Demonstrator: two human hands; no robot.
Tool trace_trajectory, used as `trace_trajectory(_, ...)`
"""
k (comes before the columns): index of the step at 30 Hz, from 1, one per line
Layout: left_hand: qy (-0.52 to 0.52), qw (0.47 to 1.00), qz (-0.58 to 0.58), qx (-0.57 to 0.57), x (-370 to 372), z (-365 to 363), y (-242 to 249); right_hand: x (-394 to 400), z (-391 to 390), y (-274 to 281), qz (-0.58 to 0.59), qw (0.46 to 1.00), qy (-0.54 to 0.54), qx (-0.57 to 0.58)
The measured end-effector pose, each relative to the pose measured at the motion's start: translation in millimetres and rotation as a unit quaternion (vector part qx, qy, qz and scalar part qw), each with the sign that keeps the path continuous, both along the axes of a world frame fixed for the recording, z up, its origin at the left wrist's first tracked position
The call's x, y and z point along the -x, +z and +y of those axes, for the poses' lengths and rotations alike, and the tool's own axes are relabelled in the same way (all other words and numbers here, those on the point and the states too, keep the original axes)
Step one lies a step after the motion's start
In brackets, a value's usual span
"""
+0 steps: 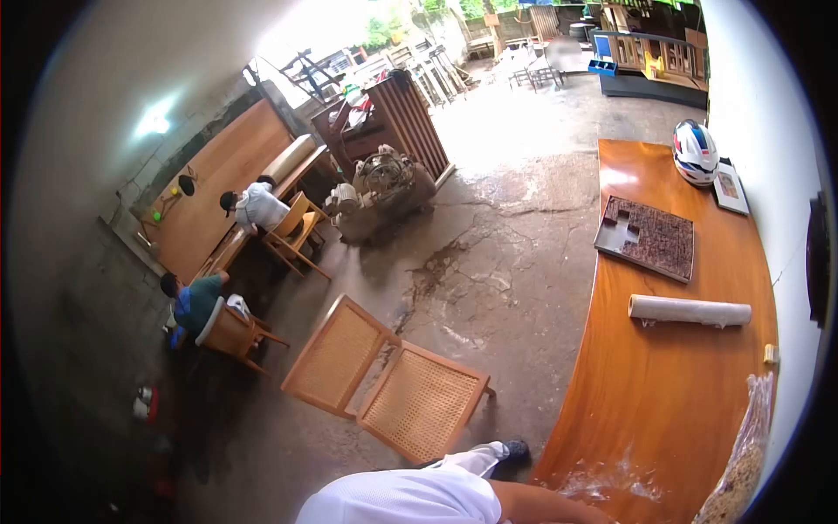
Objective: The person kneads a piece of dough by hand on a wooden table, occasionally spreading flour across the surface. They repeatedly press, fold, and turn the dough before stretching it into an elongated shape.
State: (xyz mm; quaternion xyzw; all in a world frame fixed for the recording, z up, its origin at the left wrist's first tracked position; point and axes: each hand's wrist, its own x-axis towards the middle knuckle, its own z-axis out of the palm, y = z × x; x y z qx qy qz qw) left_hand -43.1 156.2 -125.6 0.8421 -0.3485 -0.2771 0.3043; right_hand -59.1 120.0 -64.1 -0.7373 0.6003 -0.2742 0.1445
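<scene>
Neither my left hand nor my right hand shows. From my white sleeve (410, 499), one bare forearm (541, 505) reaches right along the bottom edge, and its hand is cut off. Near that arm, crumpled clear plastic film (615, 479) lies on the glossy wooden table (646, 393). A plastic-wrapped bundle (738, 463) of tan, speckled material stands at the table's right edge. Further up the tabletop is a roll of plastic wrap (690, 310). Beyond it lies a dark patterned square panel (650, 240) with a pale cross-shaped part at one corner.
A wooden chair with cane seat and back (423, 397) stands left of the table. A helmet (695, 153) and a picture frame (731, 186) sit at the table's far end. Two people (262, 207) sit at a workbench on the left, near a dirty compressor-like machine (380, 188).
</scene>
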Motion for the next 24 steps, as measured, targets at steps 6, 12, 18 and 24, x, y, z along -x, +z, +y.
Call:
trace_trajectory(6, -0.041, 0.998, -0.048, -0.028, -134, 38, 152, -34, 10, -16, 0.121, 0.991, 0.039, -0.031)
trace_trajectory(12, -0.476, 0.876, 0.051, -0.058, -124, -96, 106, 60, 107, 40, 0.14, 0.948, -0.169, -0.229)
trace_trajectory(18, -0.517, 0.833, 0.065, 0.186, 9, -75, 113, 126, 53, 29, -0.008, 0.934, -0.351, -0.062)
trace_trajectory(24, -0.547, 0.814, -0.004, 0.196, 46, -87, 83, 107, 19, 14, 0.086, 0.935, -0.343, 0.019)
